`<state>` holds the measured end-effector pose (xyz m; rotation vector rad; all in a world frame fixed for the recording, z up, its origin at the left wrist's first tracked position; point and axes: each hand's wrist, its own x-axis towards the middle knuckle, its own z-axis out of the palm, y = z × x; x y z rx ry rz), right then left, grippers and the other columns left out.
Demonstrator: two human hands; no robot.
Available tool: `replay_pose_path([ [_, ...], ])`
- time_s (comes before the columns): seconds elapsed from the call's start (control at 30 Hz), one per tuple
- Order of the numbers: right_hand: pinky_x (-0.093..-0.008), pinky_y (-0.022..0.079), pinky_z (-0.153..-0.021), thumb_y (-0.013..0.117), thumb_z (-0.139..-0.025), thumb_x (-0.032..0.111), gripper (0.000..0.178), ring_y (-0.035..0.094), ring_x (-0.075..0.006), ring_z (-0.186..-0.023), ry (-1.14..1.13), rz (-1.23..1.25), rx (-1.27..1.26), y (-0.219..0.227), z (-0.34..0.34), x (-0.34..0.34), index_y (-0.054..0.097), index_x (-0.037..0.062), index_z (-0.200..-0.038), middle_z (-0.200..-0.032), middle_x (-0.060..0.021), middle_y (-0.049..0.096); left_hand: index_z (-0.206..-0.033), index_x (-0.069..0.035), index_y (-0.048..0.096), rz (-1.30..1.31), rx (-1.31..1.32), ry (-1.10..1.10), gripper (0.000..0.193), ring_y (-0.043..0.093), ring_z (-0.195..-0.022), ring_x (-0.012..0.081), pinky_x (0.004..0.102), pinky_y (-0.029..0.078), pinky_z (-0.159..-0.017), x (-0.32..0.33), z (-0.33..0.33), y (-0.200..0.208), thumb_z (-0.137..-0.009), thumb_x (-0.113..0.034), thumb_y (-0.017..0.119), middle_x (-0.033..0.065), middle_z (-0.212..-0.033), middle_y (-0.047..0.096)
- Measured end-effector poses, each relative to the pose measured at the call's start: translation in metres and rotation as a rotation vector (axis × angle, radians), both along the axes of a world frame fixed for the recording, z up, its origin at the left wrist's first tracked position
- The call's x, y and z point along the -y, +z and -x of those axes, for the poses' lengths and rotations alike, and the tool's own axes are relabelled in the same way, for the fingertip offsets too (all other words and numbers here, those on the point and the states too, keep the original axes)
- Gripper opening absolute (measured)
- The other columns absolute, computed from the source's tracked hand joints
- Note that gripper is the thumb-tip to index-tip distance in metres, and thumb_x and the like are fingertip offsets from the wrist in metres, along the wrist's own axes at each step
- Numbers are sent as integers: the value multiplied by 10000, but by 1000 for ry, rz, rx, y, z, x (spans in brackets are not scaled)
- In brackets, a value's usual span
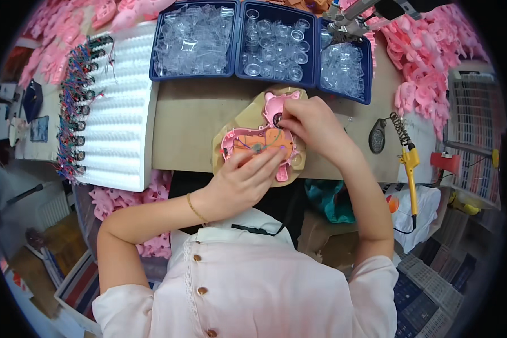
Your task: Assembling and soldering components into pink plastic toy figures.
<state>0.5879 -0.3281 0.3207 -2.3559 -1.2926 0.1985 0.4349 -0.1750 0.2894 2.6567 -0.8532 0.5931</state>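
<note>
A pink plastic toy shell half [227, 138] lies hollow side up in a tan holding block [219, 163] on the bench before me. Inside it sit an orange part [273, 137], thin wires and a small round black part [277, 119] near the shell's narrower upper section. My left hand [248, 177] rests over the lower part of the shell, its fingers stretched out across the orange part. Beside the round black part, my right hand [312, 124] has thumb and fingertips pinched together. Whatever is between those fingertips is hidden.
Blue bins of clear plastic parts [194, 42] line the back. A white ridged tray [121, 112] at left carries wired speakers [80, 127] along its edge. Pink shells [422, 62] are heaped back right. A yellow soldering iron [411, 163] hangs from a spring holder at right.
</note>
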Motion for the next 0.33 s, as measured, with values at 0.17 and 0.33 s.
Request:
replay_pose_path([
  [0.17,-361,450,-613,669,-711,96,170,584,-292,-669,38,175,-293,22,-24,-13,561,-1,-800,-707,-143,580,-969,-31,657,22,19,-2,260,471,-1154,185,335,361,-895,-5,-8,4,-735,-106,573,74,-1227,542],
  [0.33,-377,459,-624,665,-710,93,162,585,-308,-690,180,222,-141,24,-34,-23,568,14,-815,-740,-152,589,-954,-21,653,67,76,9,274,452,-1181,196,352,351,-912,-4,-8,2,-701,-100,581,91,-1224,543],
])
